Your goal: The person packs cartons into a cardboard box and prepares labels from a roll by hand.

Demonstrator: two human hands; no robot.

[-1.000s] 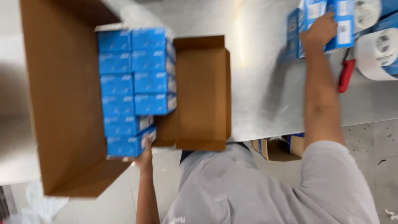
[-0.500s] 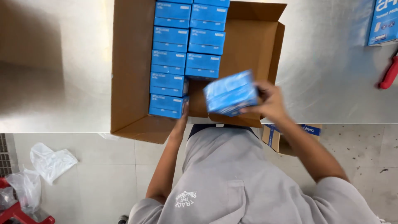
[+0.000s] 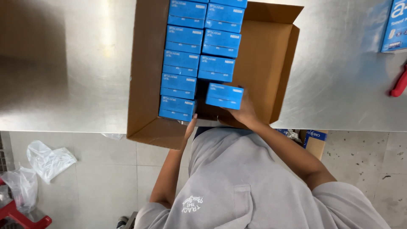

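A: Which way does the small flat blue cardboard packet in the right hand point?

B: Its long axis runs across the view, left to right, parallel to the packets already packed; its broad face looks up and a touch toward the person.

A: And the container?

B: The open brown cardboard carton sits on the steel bench, its near end overhanging the edge. Inside stand two columns of matching blue packets: the left column reaches the near wall, the right one stops short. The held packet lies in the right column's near gap, close to the last packet.

A: The grip?

B: The right hand is clenched on the packet from its near side, fingers underneath. The left hand touches the carton's near edge by the left column, fingers extended, grasping nothing.
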